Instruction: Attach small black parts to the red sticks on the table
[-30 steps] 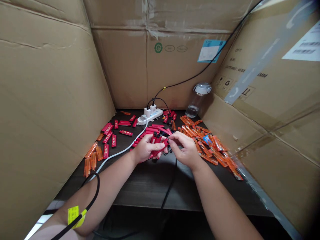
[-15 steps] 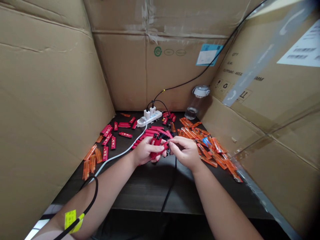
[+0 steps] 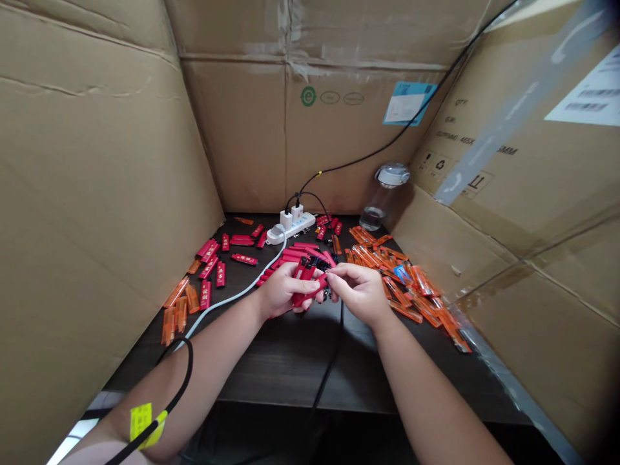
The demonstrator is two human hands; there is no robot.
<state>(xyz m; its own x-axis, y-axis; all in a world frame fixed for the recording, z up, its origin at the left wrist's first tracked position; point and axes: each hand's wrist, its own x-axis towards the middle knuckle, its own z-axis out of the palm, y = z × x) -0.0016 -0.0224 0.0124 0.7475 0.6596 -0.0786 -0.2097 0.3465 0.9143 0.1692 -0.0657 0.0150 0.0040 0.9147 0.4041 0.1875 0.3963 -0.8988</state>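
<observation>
The slim red lighter lay slantwise in front of the left hand, its long axis rising rightward so that one end met the right hand's fingertips. The left fingers were curled closely around it and several others, nearer its lower end. The right hand had thumb and forefinger close together at the upper end; whether they gripped it, I could not tell. Beyond lay more smooth red, flat-sided bars; to the right, glossy translucent orange plastic pieces. The dark surface stood between creased cardboard walls.
</observation>
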